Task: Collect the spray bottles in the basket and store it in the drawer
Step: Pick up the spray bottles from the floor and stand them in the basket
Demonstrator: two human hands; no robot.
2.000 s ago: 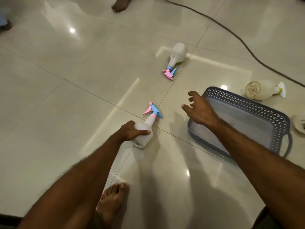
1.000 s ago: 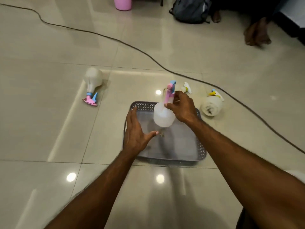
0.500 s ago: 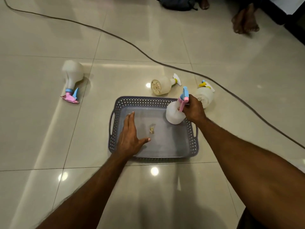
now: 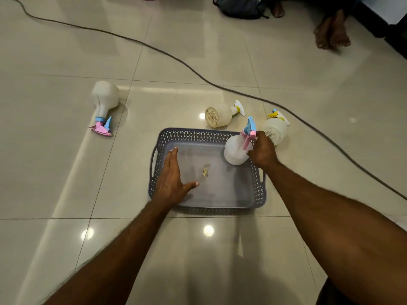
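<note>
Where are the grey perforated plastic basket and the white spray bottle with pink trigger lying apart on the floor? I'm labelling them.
grey perforated plastic basket (image 4: pixel 199 135), head view, far rim
white spray bottle with pink trigger (image 4: pixel 105 95), head view, body

Right hand (image 4: pixel 263 151) gripping spray bottle (image 4: pixel 236 150) inside basket (image 4: pixel 198 134)

The grey perforated plastic basket (image 4: pixel 208 209) has open room across its middle and near half — only a small tan scrap (image 4: pixel 205 172) lies on its bottom. Its far right corner is filled by an upright white spray bottle with a pink-and-blue trigger (image 4: pixel 237 150), with the right hand (image 4: pixel 263 152) against it. The left hand (image 4: pixel 172 179) lies flat over the left side. Beyond the far rim two toppled pale bottles (image 4: pixel 217 116) (image 4: pixel 275 127) crowd the floor, and a dark cable (image 4: pixel 154 49) runs past — the tiles at near left are bare.
</note>
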